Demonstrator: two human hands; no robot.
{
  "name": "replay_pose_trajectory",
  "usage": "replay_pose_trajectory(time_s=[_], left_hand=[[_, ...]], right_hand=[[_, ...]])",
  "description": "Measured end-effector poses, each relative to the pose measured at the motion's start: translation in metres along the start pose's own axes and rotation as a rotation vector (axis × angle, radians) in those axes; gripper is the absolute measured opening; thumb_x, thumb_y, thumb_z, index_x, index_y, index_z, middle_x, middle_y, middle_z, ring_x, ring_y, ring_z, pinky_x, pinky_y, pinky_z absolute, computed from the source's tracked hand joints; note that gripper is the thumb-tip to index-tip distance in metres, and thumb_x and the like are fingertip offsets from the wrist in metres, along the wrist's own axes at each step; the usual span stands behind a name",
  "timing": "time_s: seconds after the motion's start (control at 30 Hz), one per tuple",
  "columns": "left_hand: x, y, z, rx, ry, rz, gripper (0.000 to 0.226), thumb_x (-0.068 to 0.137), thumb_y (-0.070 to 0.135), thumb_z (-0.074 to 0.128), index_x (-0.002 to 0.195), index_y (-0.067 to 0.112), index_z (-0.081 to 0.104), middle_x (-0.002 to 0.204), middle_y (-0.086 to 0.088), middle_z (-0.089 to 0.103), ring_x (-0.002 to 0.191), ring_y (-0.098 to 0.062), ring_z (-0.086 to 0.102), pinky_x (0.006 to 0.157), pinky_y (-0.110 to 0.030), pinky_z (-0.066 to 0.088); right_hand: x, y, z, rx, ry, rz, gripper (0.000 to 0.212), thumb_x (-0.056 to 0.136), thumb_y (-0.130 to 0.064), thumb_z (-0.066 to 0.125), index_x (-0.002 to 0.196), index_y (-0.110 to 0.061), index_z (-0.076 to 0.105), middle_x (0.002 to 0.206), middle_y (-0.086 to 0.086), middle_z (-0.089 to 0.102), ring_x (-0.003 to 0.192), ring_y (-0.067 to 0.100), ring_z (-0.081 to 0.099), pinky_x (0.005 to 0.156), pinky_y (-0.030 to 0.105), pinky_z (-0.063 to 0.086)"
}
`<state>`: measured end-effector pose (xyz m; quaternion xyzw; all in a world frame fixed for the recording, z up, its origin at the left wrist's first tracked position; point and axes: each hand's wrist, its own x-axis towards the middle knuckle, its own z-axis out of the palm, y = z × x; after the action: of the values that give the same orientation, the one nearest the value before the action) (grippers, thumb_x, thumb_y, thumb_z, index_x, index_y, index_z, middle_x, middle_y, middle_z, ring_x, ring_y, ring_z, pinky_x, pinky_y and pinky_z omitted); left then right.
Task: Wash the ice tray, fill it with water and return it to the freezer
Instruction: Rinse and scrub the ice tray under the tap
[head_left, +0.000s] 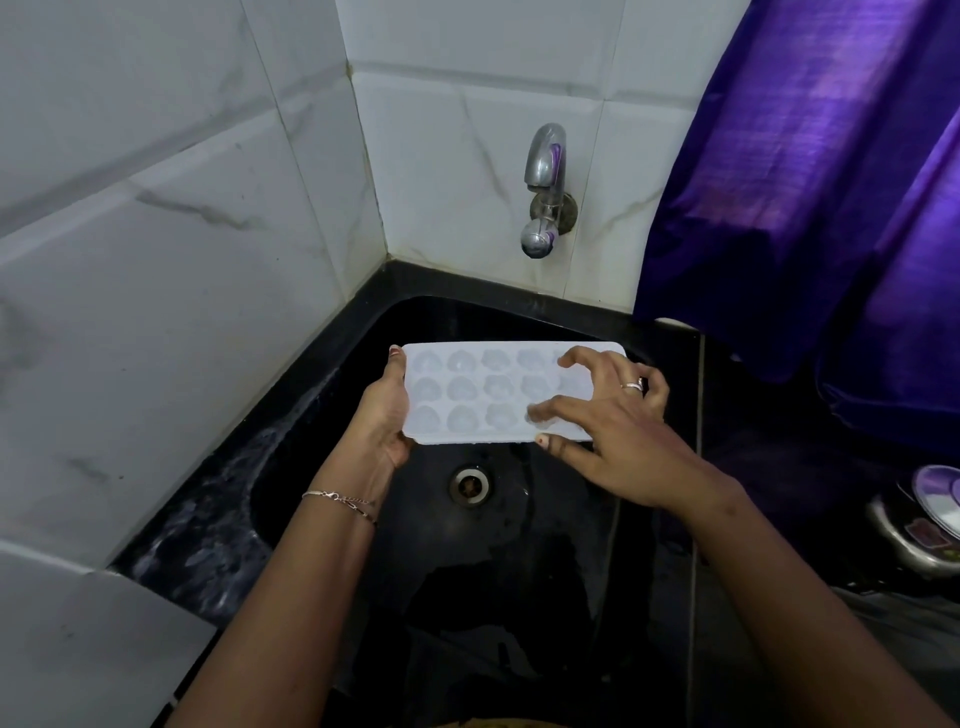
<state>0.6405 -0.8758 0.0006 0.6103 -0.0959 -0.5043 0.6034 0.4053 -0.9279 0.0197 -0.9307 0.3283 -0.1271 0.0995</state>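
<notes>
"Where's the ice tray right now?"

"Up in both my hands! The white ice tray (483, 395) sits level, cells up, over the black sink (545, 561), below the tap (544, 192) and just beyond the drain (470, 484)."

"And your grip?"

"My left hand (387, 415) is wrapped round the left end, one fingertip hooked over the far corner. My right hand (618, 431) arches over the right end, fingertips on the cells, thumb against the near edge. The index finger's a blur."
</notes>
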Motion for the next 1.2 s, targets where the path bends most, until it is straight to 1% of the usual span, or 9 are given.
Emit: replay_pose_trajectory(time_s=[0.13,0.23,0.37,0.47,0.57,0.7,0.83,1.03,1.2], left_hand=[[-0.002,-0.002,0.001,-0.016,-0.02,-0.005,0.049,0.1,0.052,0.036,0.098,0.015,0.067,0.087,-0.006,0.075,0.077,-0.024,0.073,0.063,-0.038,0.057],[-0.005,-0.004,0.004,-0.029,-0.024,-0.015,0.048,0.1,0.052,0.037,0.097,0.015,0.067,0.088,-0.007,0.076,0.079,-0.025,0.072,0.066,-0.039,0.056],[-0.01,-0.006,0.011,-0.046,-0.02,-0.029,0.05,0.1,0.053,0.034,0.102,0.014,0.066,0.094,-0.009,0.073,0.085,-0.027,0.071,0.066,-0.038,0.057],[-0.01,-0.006,0.01,-0.066,-0.021,-0.042,0.053,0.1,0.054,0.033,0.109,0.012,0.065,0.107,-0.013,0.071,0.097,-0.033,0.068,0.08,-0.044,0.056],[-0.012,-0.005,0.008,-0.065,-0.016,-0.055,0.052,0.101,0.052,0.032,0.104,0.012,0.065,0.108,-0.015,0.07,0.101,-0.035,0.066,0.087,-0.048,0.053],[-0.011,-0.003,0.007,-0.06,-0.024,-0.056,0.052,0.101,0.052,0.032,0.108,0.012,0.065,0.11,-0.015,0.07,0.1,-0.035,0.067,0.081,-0.046,0.056],[-0.012,0.0,0.009,-0.053,-0.031,-0.051,0.05,0.101,0.05,0.032,0.101,0.012,0.065,0.098,-0.012,0.072,0.089,-0.031,0.069,0.072,-0.042,0.056],[-0.011,-0.001,0.01,-0.079,-0.043,-0.077,0.051,0.101,0.05,0.033,0.107,0.011,0.064,0.106,-0.014,0.071,0.095,-0.034,0.068,0.077,-0.045,0.056],[-0.012,-0.007,0.01,-0.074,-0.042,-0.084,0.054,0.101,0.053,0.031,0.111,0.011,0.064,0.108,-0.014,0.071,0.098,-0.034,0.068,0.077,-0.044,0.056]], right_hand=[[-0.002,-0.004,-0.001,0.171,0.043,0.017,0.025,0.081,-0.055,0.054,0.104,-0.044,0.059,0.132,-0.016,0.024,0.131,0.007,0.015,0.105,0.036,-0.001],[0.003,-0.01,-0.003,0.165,0.114,-0.014,0.031,0.074,-0.046,0.064,0.104,-0.04,0.057,0.13,-0.014,0.026,0.127,0.007,0.02,0.104,0.035,0.002],[0.01,-0.022,0.004,0.079,0.057,-0.082,0.03,0.078,-0.059,0.062,0.101,-0.04,0.065,0.14,-0.008,0.03,0.134,0.016,0.022,0.105,0.037,0.003],[0.013,-0.024,0.012,0.04,0.061,-0.079,0.03,0.083,-0.062,0.057,0.099,-0.038,0.067,0.141,-0.007,0.031,0.134,0.019,0.023,0.104,0.041,0.005],[0.014,-0.025,0.016,0.059,0.087,-0.091,0.028,0.083,-0.061,0.055,0.093,-0.038,0.068,0.136,-0.008,0.036,0.132,0.019,0.026,0.102,0.039,0.005],[0.011,-0.023,0.017,0.096,0.122,-0.067,0.031,0.081,-0.065,0.052,0.091,-0.039,0.067,0.128,-0.008,0.037,0.129,0.019,0.028,0.101,0.041,0.009],[0.007,-0.024,0.02,0.054,0.154,-0.052,0.032,0.084,-0.065,0.051,0.091,-0.038,0.066,0.131,-0.005,0.036,0.128,0.023,0.029,0.102,0.045,0.014],[0.004,-0.028,0.022,-0.03,0.2,-0.068,0.028,0.086,-0.06,0.052,0.093,-0.037,0.067,0.136,-0.005,0.036,0.129,0.023,0.029,0.101,0.044,0.014],[0.005,-0.02,0.022,0.118,0.128,-0.095,0.024,0.084,-0.053,0.061,0.096,-0.033,0.067,0.134,-0.003,0.037,0.132,0.021,0.024,0.101,0.043,0.019]])
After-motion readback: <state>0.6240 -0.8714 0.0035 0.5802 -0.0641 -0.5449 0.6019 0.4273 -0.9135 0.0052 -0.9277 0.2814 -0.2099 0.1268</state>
